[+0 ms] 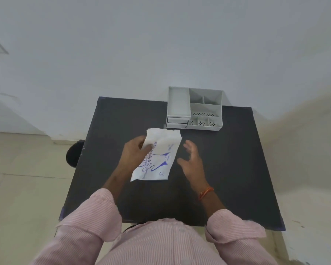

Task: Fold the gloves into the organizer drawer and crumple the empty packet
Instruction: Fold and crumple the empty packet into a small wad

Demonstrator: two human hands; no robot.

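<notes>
A single head-worn wide-angle camera looks steeply down and forward onto the dark table (227, 159) from close above

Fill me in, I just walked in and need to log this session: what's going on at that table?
A person in a pink striped shirt stands over a dark table. Their left hand holds a white glove packet with blue print by its upper part, lifted at a slant. The right hand is open beside the packet, not touching it. A grey organizer sits at the table's far edge, its small drawers at the front left. No gloves are visible outside the packet yet.
</notes>
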